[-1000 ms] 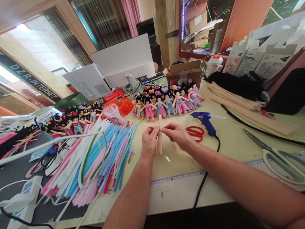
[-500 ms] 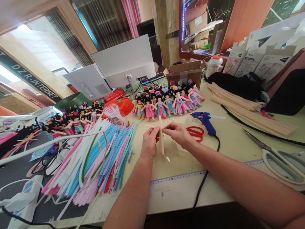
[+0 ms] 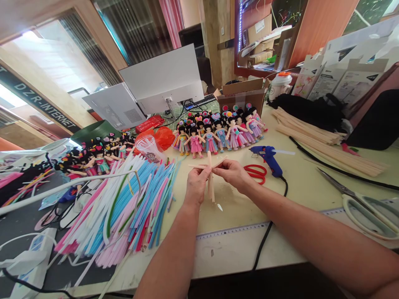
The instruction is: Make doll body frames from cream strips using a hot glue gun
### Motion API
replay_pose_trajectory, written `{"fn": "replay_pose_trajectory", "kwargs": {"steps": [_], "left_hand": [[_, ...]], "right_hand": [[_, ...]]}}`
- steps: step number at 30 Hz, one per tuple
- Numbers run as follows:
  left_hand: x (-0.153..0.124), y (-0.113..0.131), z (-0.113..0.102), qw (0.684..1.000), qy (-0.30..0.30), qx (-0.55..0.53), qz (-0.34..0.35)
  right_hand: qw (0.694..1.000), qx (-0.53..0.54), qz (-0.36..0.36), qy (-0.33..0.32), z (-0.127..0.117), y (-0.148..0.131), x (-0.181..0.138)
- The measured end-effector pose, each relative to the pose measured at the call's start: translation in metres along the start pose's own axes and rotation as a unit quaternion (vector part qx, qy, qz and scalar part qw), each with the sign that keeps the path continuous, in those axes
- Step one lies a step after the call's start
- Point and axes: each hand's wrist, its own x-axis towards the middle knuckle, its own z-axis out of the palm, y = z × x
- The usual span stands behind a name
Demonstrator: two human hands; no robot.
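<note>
A cross of pale beige pipe-cleaner sticks (image 3: 211,182) stands upright above the table, held between both hands. My left hand (image 3: 195,185) pinches it from the left, fingers closed around the crossing. My right hand (image 3: 233,174) pinches it from the right at the same spot. One stick runs vertically and a shorter one lies across it. A small pale scrap (image 3: 220,207) lies on the table just below.
A big heap of coloured pipe cleaners (image 3: 131,203) lies left. Rows of finished dolls (image 3: 218,133) stand behind. Red scissors (image 3: 256,172), a blue glue gun (image 3: 268,157) with its black cord, beige sticks (image 3: 324,145), large scissors (image 3: 364,207) and a ruler (image 3: 230,233) lie right and front.
Hardly anything: both hands keep their pinch on the stick cross, which shifted a few pixels to the right and tilted slightly.
</note>
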Motion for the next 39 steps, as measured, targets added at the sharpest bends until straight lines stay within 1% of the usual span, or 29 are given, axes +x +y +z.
{"fn": "replay_pose_trajectory", "kwargs": {"steps": [4, 6, 8, 11, 15, 19, 23, 27, 32, 39], "left_hand": [[-0.0008, -0.0010, 0.0015, 1.000, -0.003, 0.006, 0.012], [-0.0011, -0.0009, 0.0013, 1.000, 0.003, 0.007, 0.006], [-0.0013, 0.0001, 0.0000, 1.000, 0.005, 0.000, -0.016], [-0.0014, 0.0030, -0.0025, 0.998, -0.009, -0.042, -0.046], [-0.0013, 0.0062, -0.0033, 0.996, -0.013, -0.078, -0.045], [-0.0009, 0.0051, -0.0021, 0.998, -0.007, -0.053, -0.045], [0.0002, 0.0015, -0.0029, 0.999, -0.005, -0.016, -0.031], [0.0016, -0.0007, -0.0048, 1.000, 0.000, 0.003, -0.011], [-0.0007, 0.0012, -0.0028, 1.000, -0.017, 0.007, 0.006], [-0.0052, 0.0011, 0.0029, 0.999, -0.023, 0.040, 0.027]], "right_hand": [[1.000, 0.020, -0.021, -0.007, 0.0008, 0.0026, 0.0010], [0.999, 0.032, -0.024, -0.009, 0.0008, 0.0038, 0.0016], [0.999, 0.035, -0.010, -0.007, -0.0002, 0.0038, 0.0023], [0.999, 0.040, 0.024, -0.007, -0.0033, 0.0019, 0.0032], [0.998, 0.057, 0.028, -0.010, -0.0056, -0.0004, 0.0035], [0.998, 0.058, 0.023, -0.023, -0.0049, 0.0006, 0.0032], [0.998, 0.047, 0.009, -0.036, -0.0045, 0.0028, 0.0031], [0.998, 0.030, 0.011, -0.045, -0.0046, 0.0015, 0.0023], [0.996, 0.033, -0.003, -0.078, -0.0038, -0.0010, 0.0011], [0.998, 0.028, -0.007, -0.059, -0.0039, 0.0048, 0.0025]]}}
